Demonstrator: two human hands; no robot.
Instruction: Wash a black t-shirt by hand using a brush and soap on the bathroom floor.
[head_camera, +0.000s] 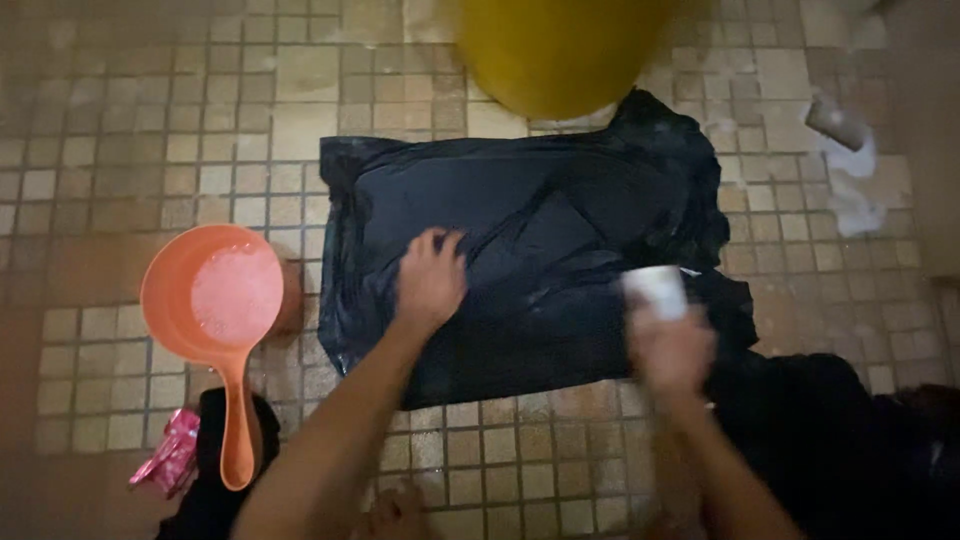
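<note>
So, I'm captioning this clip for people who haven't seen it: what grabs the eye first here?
A wet black cloth spread flat on the tiled floor fills the middle, with the left hand pressed on it and the blurred right hand holding a small white block at its right side. To the left lies an orange plastic scoop of sudsy water; a yellow bucket stands at the top.

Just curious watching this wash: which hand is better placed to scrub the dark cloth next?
Probably the right hand: it holds a white block at the dark cloth. The left hand lies flat on it, pinning it.
</note>
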